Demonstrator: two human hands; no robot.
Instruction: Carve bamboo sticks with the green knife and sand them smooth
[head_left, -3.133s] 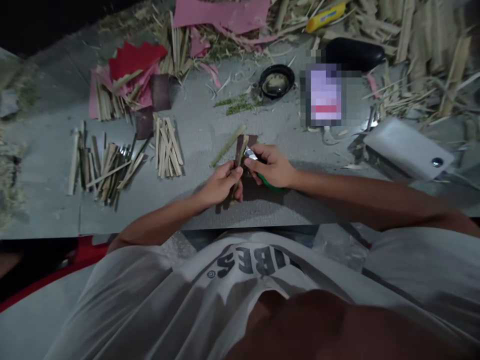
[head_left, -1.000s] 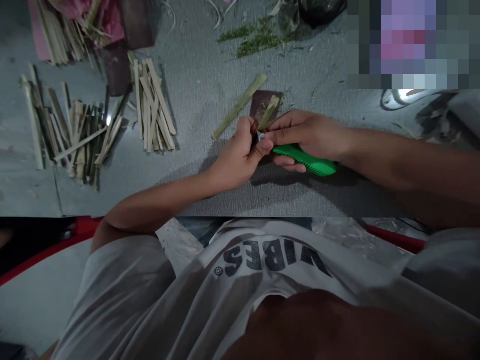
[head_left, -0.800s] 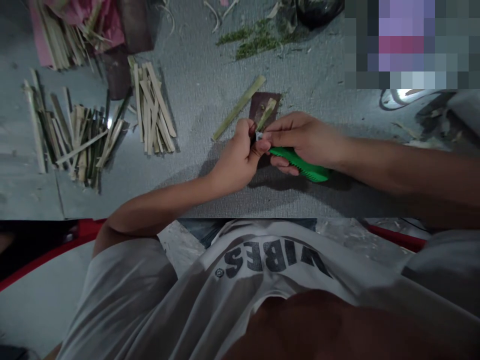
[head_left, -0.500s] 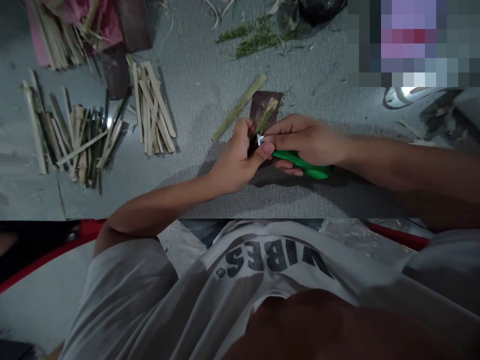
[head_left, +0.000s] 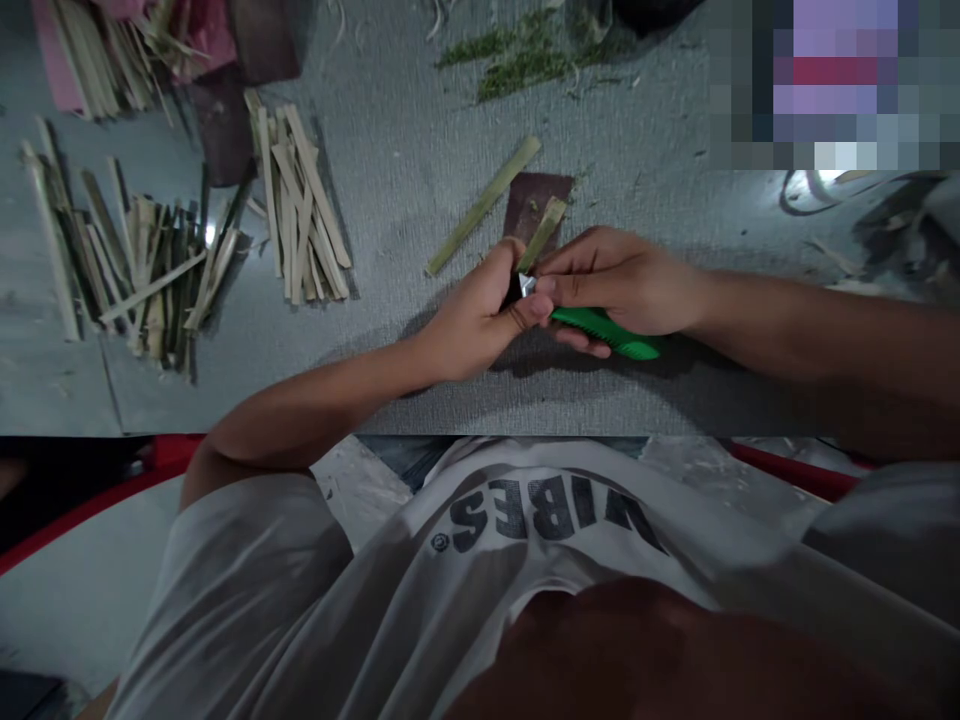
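My right hand is closed around a green utility knife, its metal tip showing between my two hands. Closed on a short bamboo strip is my left hand, with the thumb up against the knife's metal end. The strip's far end slants away from me, over a dark brown rectangular piece lying on the table. Where the blade meets the strip, my fingers hide the contact. A longer greenish bamboo strip lies just beyond my left hand.
On the left lie a loose pile of bamboo strips and a paler stack. More strips rest on pink plastic at the back left. Green shavings are scattered at the back. The grey table's front edge runs before my shirt.
The view has shifted slightly, so the piles on the left sit a little further left and higher. Both hands keep their holds on the knife and the strip.
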